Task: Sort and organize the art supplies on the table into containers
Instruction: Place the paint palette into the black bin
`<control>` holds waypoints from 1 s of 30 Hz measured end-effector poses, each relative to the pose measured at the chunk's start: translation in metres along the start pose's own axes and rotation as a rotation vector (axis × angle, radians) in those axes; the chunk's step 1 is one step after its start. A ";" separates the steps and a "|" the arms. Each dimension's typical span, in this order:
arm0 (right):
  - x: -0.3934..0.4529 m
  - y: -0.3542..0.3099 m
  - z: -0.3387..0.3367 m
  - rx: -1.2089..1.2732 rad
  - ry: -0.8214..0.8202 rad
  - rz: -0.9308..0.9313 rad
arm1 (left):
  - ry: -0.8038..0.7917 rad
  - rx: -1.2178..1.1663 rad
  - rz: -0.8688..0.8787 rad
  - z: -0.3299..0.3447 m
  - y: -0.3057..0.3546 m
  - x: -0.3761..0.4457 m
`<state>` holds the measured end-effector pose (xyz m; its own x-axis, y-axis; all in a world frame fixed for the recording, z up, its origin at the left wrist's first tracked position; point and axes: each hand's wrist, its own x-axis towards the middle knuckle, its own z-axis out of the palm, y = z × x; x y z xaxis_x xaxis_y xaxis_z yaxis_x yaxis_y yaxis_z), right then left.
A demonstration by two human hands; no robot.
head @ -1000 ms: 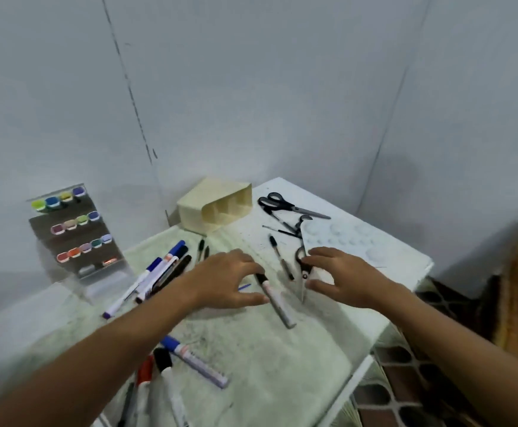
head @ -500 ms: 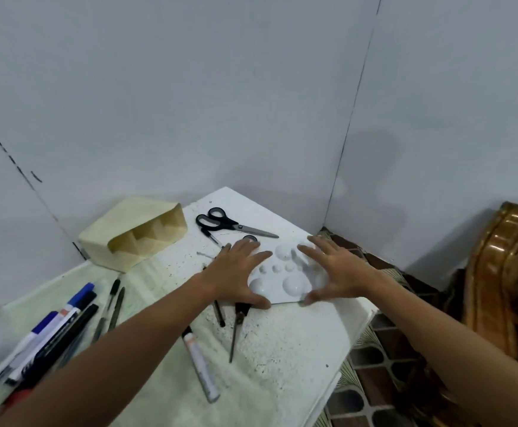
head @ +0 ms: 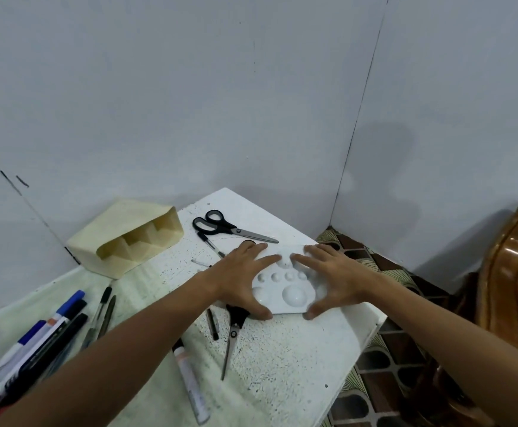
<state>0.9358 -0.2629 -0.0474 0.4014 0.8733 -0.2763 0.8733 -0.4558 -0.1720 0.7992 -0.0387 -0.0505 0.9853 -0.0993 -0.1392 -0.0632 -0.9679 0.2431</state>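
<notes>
Palette point(head: 285, 289): white, with round wells, flat on the table point(head: 282, 359) near its right edge.
Left hand point(head: 240, 277): fingers spread and straight over the palette's left side, thumb at its near edge.
Right hand point(head: 334, 278): fingers spread on the right side, thumb at the near corner.
Scissors point(head: 226, 228): black handles, lying beyond the palette.
Second scissors point(head: 233, 331): partly under the left hand.
Organizer point(head: 125, 241): cream, on its side, far left.
Markers point(head: 45, 340): bunched at the left edge.
</notes>
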 end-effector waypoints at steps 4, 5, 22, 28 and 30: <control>-0.010 -0.005 -0.004 0.106 0.102 -0.046 | 0.030 -0.172 -0.054 -0.014 -0.005 -0.011; -0.013 -0.006 -0.005 0.148 0.139 -0.056 | 0.057 -0.235 -0.068 -0.017 -0.010 -0.014; 0.043 -0.114 -0.043 0.931 0.767 -0.130 | 0.495 -1.297 -0.382 -0.057 -0.055 -0.172; 0.062 -0.175 -0.027 1.108 0.513 -0.243 | 0.585 -1.001 -0.362 -0.038 -0.061 -0.246; 0.064 -0.202 -0.021 1.139 0.383 -0.259 | 0.598 -1.015 -0.433 -0.030 -0.067 -0.277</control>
<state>0.7905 -0.1114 -0.0098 0.4746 0.8671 0.1512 0.2769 0.0160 -0.9608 0.5350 0.0611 0.0008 0.8291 0.5590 0.0000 0.1716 -0.2545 0.9517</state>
